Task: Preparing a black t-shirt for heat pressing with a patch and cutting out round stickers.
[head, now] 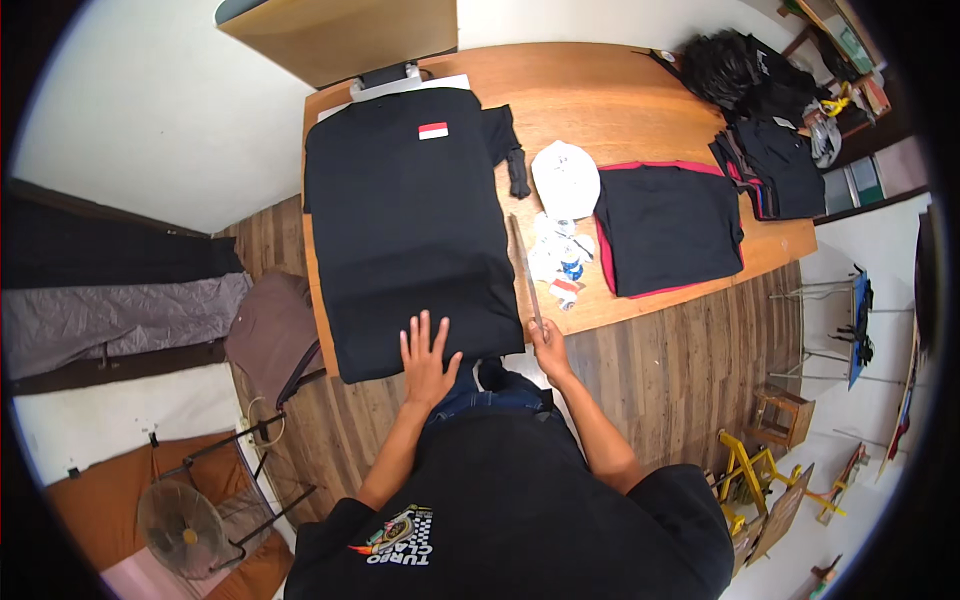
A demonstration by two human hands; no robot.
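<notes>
A black T-shirt (405, 217) with a small red-and-white flag patch (433, 131) near its neck lies spread on the wooden table (585, 82). My left hand (429, 367) rests palm down near the shirt's lower edge, fingers spread and holding nothing. In my right hand (551, 349) is one end of a long, thin ruler-like strip (527, 266), just right of the shirt. The strip's far end points away from me along the shirt's side. One dark sleeve (504, 135) juts out to the right.
Beside the strip lie a white bundle (566, 180), crumpled white pieces (551, 247) and a red-and-white scrap (564, 290). Farther right are a folded black-and-red garment (671, 229), stacked dark clothes (780, 169) and black bags (750, 75). A hinged board (360, 34) rises above the shirt's far end.
</notes>
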